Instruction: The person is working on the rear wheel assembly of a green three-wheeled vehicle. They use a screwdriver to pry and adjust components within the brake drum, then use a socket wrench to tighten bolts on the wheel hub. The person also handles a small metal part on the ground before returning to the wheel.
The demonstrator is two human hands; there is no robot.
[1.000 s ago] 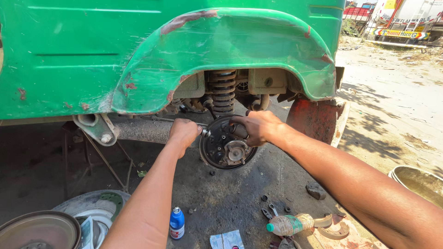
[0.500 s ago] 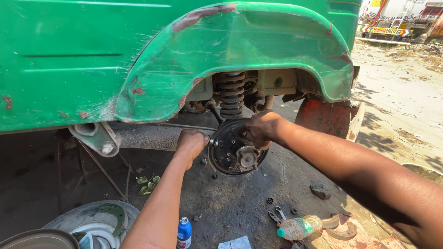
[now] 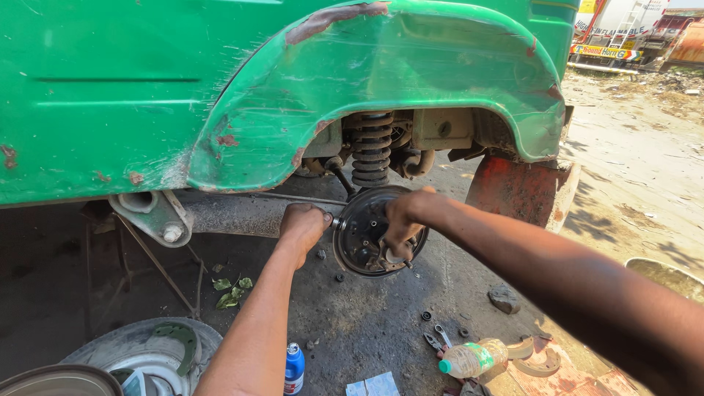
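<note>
A round black brake backing plate (image 3: 367, 220) hangs under the green wheel arch (image 3: 381, 81), below a coil spring (image 3: 372, 150). My left hand (image 3: 302, 227) is fisted just left of the plate, gripping a tool whose metal tip (image 3: 335, 220) meets the plate's edge. Reaching in from the right, my right hand (image 3: 402, 220) has its fingers closed on the parts at the plate's centre and front face. The hub itself is mostly hidden by that hand.
On the oily ground lie a blue spray can (image 3: 294, 369), a plastic bottle (image 3: 469, 359), pliers (image 3: 438, 339), brake shoes (image 3: 535, 356), a stone (image 3: 503, 298) and small nuts. A removed wheel (image 3: 143, 352) lies at the lower left. A red mud flap (image 3: 517, 192) hangs behind.
The view has moved closer and shifted so the plate sits nearer the centre. My right hand slid from the plate's upper right edge down onto its centre. My left hand stays at the left edge.
</note>
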